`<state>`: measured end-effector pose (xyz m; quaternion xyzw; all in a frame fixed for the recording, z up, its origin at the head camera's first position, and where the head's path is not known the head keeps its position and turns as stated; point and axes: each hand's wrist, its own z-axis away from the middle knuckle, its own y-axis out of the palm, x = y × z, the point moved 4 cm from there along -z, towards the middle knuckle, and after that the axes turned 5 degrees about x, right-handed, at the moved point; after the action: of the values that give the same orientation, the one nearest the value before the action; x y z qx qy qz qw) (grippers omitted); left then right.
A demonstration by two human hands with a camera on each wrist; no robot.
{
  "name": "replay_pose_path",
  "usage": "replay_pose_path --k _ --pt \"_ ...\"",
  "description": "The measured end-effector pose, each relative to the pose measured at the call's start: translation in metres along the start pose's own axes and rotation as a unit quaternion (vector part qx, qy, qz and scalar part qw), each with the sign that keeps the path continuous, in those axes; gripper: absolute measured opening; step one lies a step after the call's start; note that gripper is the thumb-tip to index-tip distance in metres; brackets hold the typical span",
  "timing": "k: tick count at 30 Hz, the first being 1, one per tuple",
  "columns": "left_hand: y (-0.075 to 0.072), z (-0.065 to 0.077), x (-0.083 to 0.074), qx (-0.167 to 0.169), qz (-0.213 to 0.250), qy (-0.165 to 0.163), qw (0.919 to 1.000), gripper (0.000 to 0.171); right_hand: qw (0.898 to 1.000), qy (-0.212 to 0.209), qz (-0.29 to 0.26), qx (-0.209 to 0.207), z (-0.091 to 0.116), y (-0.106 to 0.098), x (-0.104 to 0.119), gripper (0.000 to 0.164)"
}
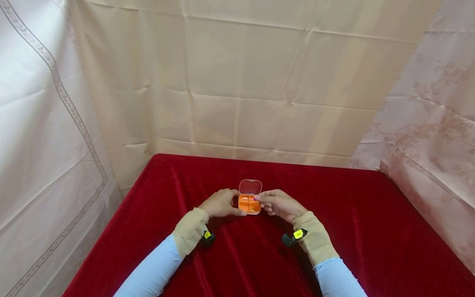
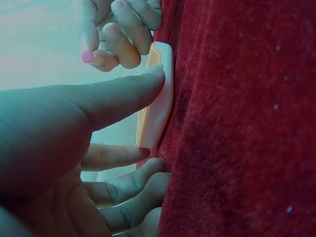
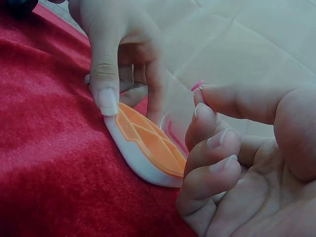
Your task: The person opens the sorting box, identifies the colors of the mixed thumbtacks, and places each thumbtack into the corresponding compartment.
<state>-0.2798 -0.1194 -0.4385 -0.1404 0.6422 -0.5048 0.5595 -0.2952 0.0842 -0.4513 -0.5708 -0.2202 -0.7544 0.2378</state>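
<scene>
A small pill box [image 1: 243,208] with a white base and an orange divided tray lies on the red cloth. Its clear lid [image 1: 250,187] stands raised at the far side. My left hand [image 1: 221,203] grips the box from the left, thumb on the near wall and a finger at the opposite side. Between thumb and index finger my right hand [image 1: 280,204] pinches a small pink pill [image 2: 87,56], held above the box's right side. The other right fingers are curled in. A tiny yellowish spot shows in the near right compartment.
Red velvet cloth [image 1: 356,214] covers the table, with its far edge behind the lid. Beige cloth [image 1: 237,82] hangs beyond that edge, and pale patterned curtains [image 1: 48,123] flank the table. A small black camera [image 1: 208,238] sits on each wrist.
</scene>
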Motion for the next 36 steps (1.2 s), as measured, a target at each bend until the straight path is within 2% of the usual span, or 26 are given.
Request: replay_pose_path --k 10,25,36 --pt "-0.0005 -0.0008 0.0005 0.0 0.006 -0.002 1.0 0.065 1.0 -0.004 0.004 0.005 -0.0029 0.002 -0.0014 0.038" --pt "0.0 -0.0004 0.0004 0.0 0.0 0.004 1.0 0.067 0.999 -0.007 0.039 -0.007 -0.0054 0.0059 -0.0042 0.04" --pt "0.0013 -0.0012 0.0016 0.002 -0.001 -0.003 1.0 0.065 0.997 -0.012 0.071 -0.031 -0.0071 0.0066 -0.0056 0.04"
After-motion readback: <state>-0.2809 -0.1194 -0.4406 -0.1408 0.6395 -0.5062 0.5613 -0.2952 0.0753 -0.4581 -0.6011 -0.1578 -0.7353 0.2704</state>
